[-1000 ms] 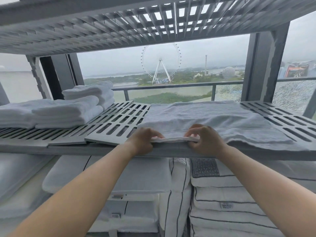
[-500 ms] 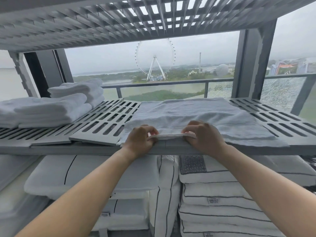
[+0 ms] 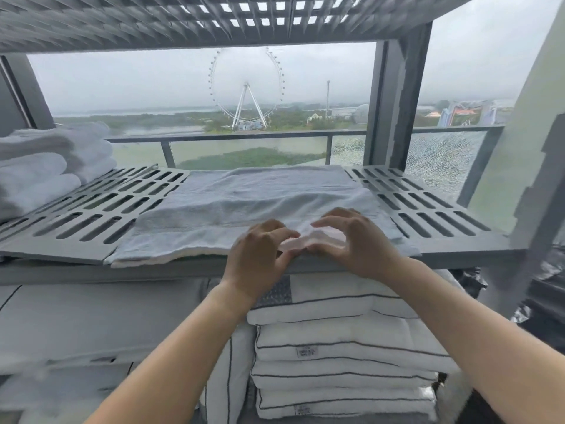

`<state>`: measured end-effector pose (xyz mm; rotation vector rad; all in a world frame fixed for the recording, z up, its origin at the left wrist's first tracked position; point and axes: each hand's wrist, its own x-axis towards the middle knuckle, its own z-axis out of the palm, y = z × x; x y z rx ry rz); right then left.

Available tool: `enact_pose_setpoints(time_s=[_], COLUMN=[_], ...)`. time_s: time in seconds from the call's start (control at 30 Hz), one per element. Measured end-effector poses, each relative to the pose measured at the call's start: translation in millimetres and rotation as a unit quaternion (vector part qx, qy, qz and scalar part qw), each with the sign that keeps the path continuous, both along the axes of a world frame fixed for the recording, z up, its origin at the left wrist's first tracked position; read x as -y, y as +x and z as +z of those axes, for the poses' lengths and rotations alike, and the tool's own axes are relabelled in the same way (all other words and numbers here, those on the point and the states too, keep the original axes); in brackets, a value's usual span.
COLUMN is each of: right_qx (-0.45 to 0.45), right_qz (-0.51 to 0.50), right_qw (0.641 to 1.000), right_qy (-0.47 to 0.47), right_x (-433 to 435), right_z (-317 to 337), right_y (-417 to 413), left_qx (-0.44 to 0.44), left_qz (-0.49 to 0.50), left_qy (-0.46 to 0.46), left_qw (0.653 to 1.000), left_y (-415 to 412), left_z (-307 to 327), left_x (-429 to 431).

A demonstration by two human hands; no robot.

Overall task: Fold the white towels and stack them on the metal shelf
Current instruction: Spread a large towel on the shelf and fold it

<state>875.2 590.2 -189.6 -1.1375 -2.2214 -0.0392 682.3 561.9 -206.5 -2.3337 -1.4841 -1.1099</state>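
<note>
A white towel (image 3: pixel 260 200) lies spread flat across the middle of the grey slatted metal shelf (image 3: pixel 101 215). Its near edge hangs at the shelf's front lip. My left hand (image 3: pixel 260 255) and my right hand (image 3: pixel 351 240) sit close together at that near edge, fingers curled, pinching a small raised fold of the towel between them. A stack of folded white towels (image 3: pixel 39 169) rests on the shelf's far left.
Another slatted shelf (image 3: pixel 214 19) runs overhead. An upright post (image 3: pixel 394 102) stands behind the towel to the right. Below the shelf lie striped white pillows (image 3: pixel 342 347) in a pile. A window with a railing is behind.
My hands have come closer together on the towel's near edge and lifted a small fold of it. The view has shifted right, so the folded stack sits further left.
</note>
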Motion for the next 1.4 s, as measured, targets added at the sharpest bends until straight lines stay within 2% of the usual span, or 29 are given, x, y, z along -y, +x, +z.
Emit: enact_pose_setpoints(time_s=[0.23, 0.4, 0.6, 0.73, 0.8, 0.83, 0.9, 0.97, 1.1, 1.2, 1.4], right_qx=[-0.077, -0.038, -0.040, -0.096, -0.134, -0.141, -0.117, -0.077, -0.027, -0.041, -0.056], right_qz=[0.053, 0.036, 0.037, 0.025, 0.015, 0.011, -0.005, 0.003, 0.059, 0.087, 0.132], right_qw=[0.994, 0.996, 0.998, 0.994, 0.991, 0.988, 0.974, 0.962, 0.967, 0.968, 0.960], right_qy=[-0.059, -0.066, -0.042, -0.044, 0.006, 0.062, 0.196, 0.260, 0.247, 0.230, 0.240], right_x=[-3, -18, -26, -30, -28, -26, -20, -15, -12, -15, -15], right_z=[-7, -3, -2, -5, -4, -4, -7, -15, -27, -25, -26], right_y=[35, 51, 53, 55, 54, 53, 51, 54, 65, 68, 71], left_qx=[0.004, -0.032, 0.000, 0.014, 0.012, 0.014, 0.022, 0.029, 0.033, -0.019, -0.010], left_qz=[-0.022, -0.023, -0.001, 0.007, 0.012, 0.015, 0.021, 0.027, 0.028, 0.024, -0.022], left_qy=[0.012, 0.049, 0.021, -0.007, -0.017, -0.023, -0.026, -0.007, 0.079, 0.136, 0.018], left_qw=[1.000, 0.998, 1.000, 1.000, 1.000, 1.000, 0.999, 0.999, 0.996, 0.990, 1.000], left_y=[38, 50, 60, 63, 63, 63, 64, 65, 67, 69, 67], left_z=[5, 6, 1, 3, 4, 5, 4, 2, -5, -6, 3], left_x=[-2, 0, 3, 2, 2, 1, 0, 1, 6, 4, -4])
